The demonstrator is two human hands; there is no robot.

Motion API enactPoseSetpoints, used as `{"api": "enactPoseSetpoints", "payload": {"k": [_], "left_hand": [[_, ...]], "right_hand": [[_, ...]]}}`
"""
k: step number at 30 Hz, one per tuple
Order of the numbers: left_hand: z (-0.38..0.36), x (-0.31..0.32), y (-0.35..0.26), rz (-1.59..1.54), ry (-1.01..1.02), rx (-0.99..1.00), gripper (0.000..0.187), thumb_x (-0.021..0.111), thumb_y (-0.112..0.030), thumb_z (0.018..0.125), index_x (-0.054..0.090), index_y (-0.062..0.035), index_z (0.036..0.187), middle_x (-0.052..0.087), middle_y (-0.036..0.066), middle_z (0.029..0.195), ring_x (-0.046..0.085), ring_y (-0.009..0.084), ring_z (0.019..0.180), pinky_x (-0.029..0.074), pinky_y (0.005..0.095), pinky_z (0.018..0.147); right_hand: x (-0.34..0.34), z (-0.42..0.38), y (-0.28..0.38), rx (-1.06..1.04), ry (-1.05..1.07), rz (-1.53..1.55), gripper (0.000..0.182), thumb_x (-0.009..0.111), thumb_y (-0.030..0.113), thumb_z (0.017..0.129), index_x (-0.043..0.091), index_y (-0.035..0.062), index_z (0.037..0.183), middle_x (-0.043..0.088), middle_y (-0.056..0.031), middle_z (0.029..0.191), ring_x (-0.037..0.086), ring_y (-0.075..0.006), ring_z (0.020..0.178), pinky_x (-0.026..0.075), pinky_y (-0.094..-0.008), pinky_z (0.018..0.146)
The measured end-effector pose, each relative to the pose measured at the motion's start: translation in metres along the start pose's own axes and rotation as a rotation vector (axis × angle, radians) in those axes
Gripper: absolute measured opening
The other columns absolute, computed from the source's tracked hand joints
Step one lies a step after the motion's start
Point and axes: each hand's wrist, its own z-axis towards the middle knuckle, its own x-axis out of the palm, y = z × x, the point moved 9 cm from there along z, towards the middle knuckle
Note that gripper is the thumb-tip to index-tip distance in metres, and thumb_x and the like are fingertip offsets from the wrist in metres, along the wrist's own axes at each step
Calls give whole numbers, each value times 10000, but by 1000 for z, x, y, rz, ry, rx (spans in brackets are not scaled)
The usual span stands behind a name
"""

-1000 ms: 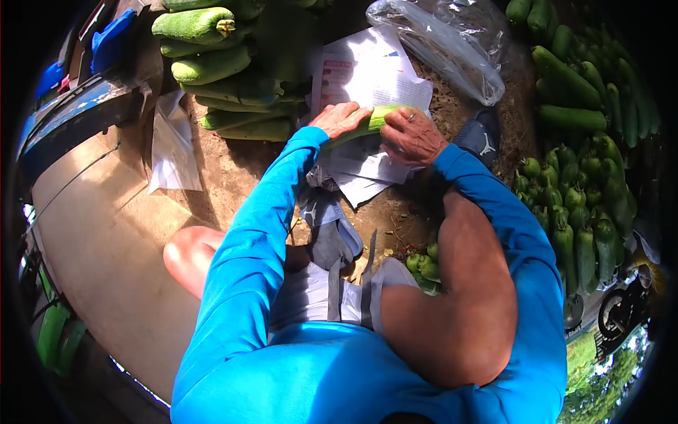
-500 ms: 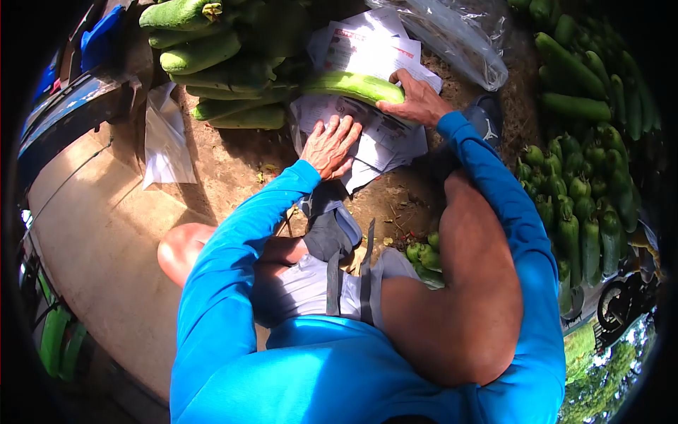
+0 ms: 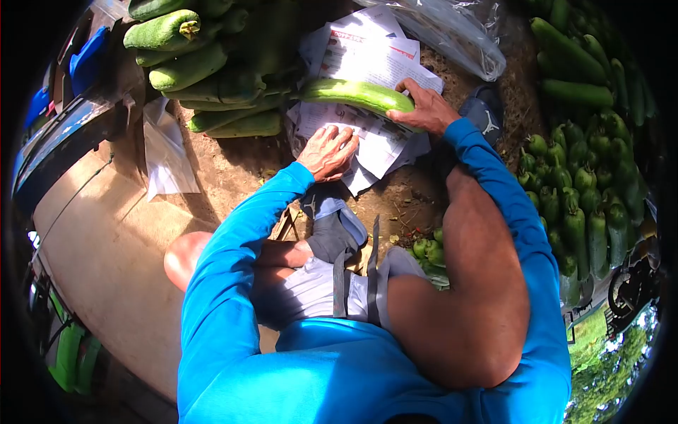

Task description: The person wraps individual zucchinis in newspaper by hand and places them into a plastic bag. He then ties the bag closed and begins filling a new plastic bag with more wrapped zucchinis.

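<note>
My right hand (image 3: 426,106) grips the right end of a long, slightly curved green gourd (image 3: 353,92), thumb and fingers wrapped around it. The gourd lies across a stack of printed paper sheets (image 3: 374,55) on the ground. Below the gourd, my left hand (image 3: 328,152) rests on the lower left of the sheets with its fingers bent in against the paper. Its fingertips are partly hidden, but they seem closed on a sheet. At the upper left a pile of larger green gourds (image 3: 189,71) reaches close to the held gourd's left end.
A clear plastic bag (image 3: 452,35) lies behind the papers, and a white plastic bag (image 3: 168,152) to the left. Many green gourds (image 3: 575,177) are heaped along the right side. My shod foot (image 3: 482,115) is beside my right forearm. A beige panel (image 3: 106,233) stands at the left.
My left hand has drawn back a little, and its spread fingers have curled in. My right hand has shifted slightly right and down with the gourd's end. The view has tilted slightly.
</note>
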Motion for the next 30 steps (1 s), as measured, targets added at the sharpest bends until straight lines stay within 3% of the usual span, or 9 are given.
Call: {"api": "enactPoseSetpoints", "payload": {"k": [4,6,10,13,15,20,22,26,30], "left_hand": [[6,2,17,-92,6,-67,304,698,-220,778,590,-98,1034,584,92,1026,544,286,1020,433,413,881],[9,1,23,-101,13,-139,364,702,-253,787,573,-100,1092,564,102,1084,527,301,1054,422,418,904],[-1,4,13,-131,103,-70,547,714,-312,786,518,-117,1258,515,115,1253,477,321,1179,392,454,979],[-16,20,18,27,156,-86,823,730,-359,770,350,-190,1481,378,111,1469,357,346,1342,312,538,1069],[-16,21,19,49,128,-88,830,724,-360,767,346,-204,1488,387,107,1462,374,349,1320,335,528,1048],[-14,18,16,74,101,-110,863,717,-364,765,313,-206,1512,394,104,1444,387,348,1289,357,519,1020],[-13,22,16,63,110,-253,882,715,-364,767,292,-199,1524,399,103,1426,389,349,1271,368,510,998],[5,11,-1,-25,-115,-354,719,665,-353,805,413,-133,1441,438,144,1344,440,349,1171,402,465,889],[15,9,4,-98,-136,-395,552,668,-299,777,530,-142,1287,511,111,1203,485,313,1073,407,442,839]], "right_hand": [[3,0,-9,24,-8,-1,662,672,565,823,489,52,1199,661,-234,987,652,-358,928,492,-443,828],[3,-2,-10,31,-10,14,663,671,572,822,494,53,1195,662,-224,990,649,-355,929,491,-438,838],[7,-3,-12,54,34,-17,678,661,587,825,492,51,1204,656,-227,1021,648,-365,951,491,-438,850],[13,-5,4,-111,-68,-129,677,669,578,811,492,38,1180,643,-236,1026,637,-402,943,494,-461,829],[22,-4,12,-143,-33,-384,650,693,529,776,497,25,1136,622,-248,1022,613,-434,934,490,-489,811],[18,10,10,-172,-78,-313,617,700,496,724,517,28,1081,618,-240,1021,606,-434,929,492,-510,795],[7,18,6,-187,-123,-278,627,691,521,712,527,38,1076,622,-235,1023,613,-430,927,498,-514,792],[-29,42,13,-301,-198,-350,749,698,573,686,539,41,1189,628,-252,1057,607,-421,1001,480,-493,875],[-56,30,20,-192,-201,-276,780,686,570,706,538,20,1239,635,-243,1107,616,-412,1019,483,-471,901]]}}
